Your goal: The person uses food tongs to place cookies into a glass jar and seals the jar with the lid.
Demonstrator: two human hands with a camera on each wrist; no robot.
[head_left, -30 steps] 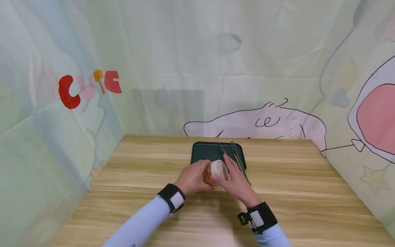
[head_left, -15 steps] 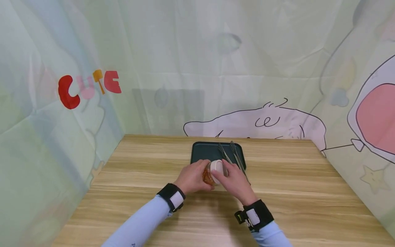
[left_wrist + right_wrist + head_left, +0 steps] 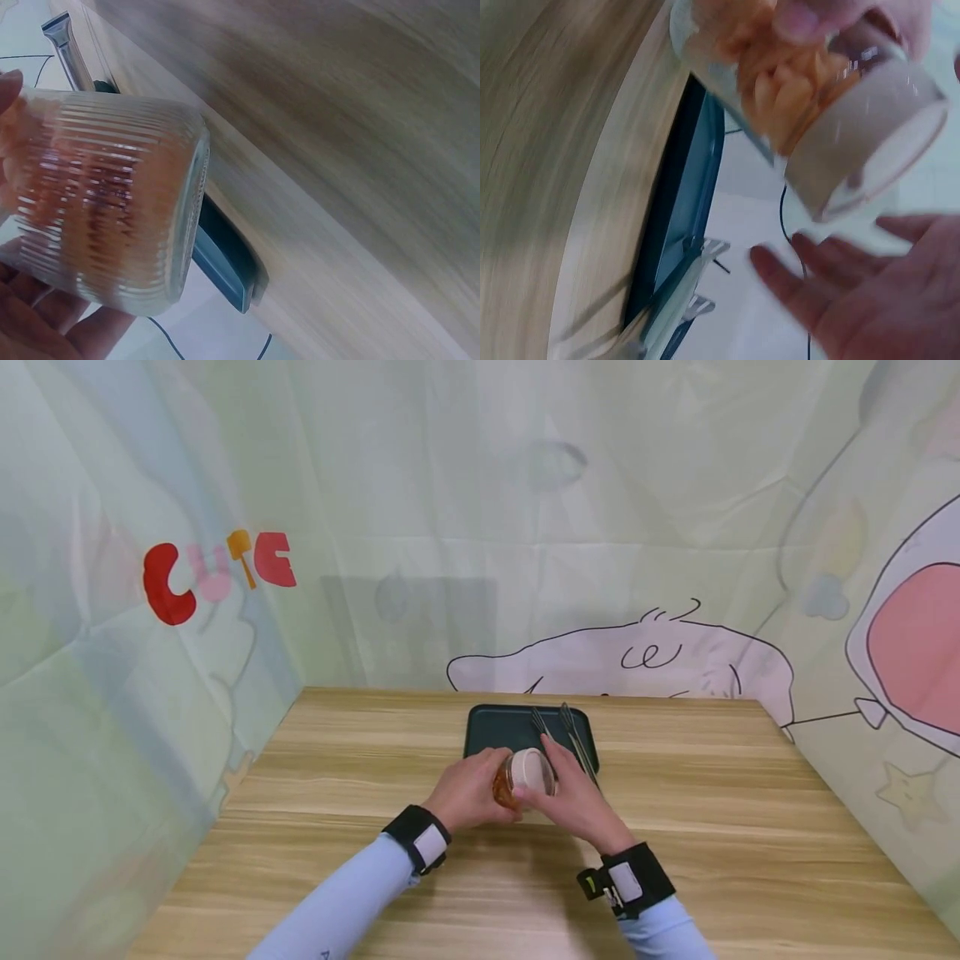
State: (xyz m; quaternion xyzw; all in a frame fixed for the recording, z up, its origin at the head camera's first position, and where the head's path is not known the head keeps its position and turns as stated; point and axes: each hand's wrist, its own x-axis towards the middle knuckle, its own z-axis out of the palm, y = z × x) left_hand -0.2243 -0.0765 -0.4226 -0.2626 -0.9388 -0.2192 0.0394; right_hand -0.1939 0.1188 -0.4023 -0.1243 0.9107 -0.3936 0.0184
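A clear ribbed jar (image 3: 112, 202) with orange pieces inside is held off the table in my left hand (image 3: 468, 789). Its fingers and thumb wrap round the jar's body, and the jar leans toward the right. A white lid (image 3: 870, 142) sits on the jar's mouth. My right hand (image 3: 885, 292) is beside the lid with its fingers spread. A gap shows between those fingers and the lid in the right wrist view; whether the thumb touches it I cannot tell.
Behind the hands, a dark teal tray (image 3: 491, 727) lies on the wooden table (image 3: 360, 743). Slim metal utensils (image 3: 573, 735) lie across its right side, their near ends partly hidden by my right hand. A printed curtain (image 3: 420, 527) hangs behind the table and along both sides.
Half a second ago my right hand's fingers were closed round the lid. Now they have spread, and the wrist has shifted slightly right. My left hand and the jar stay nearly in place.
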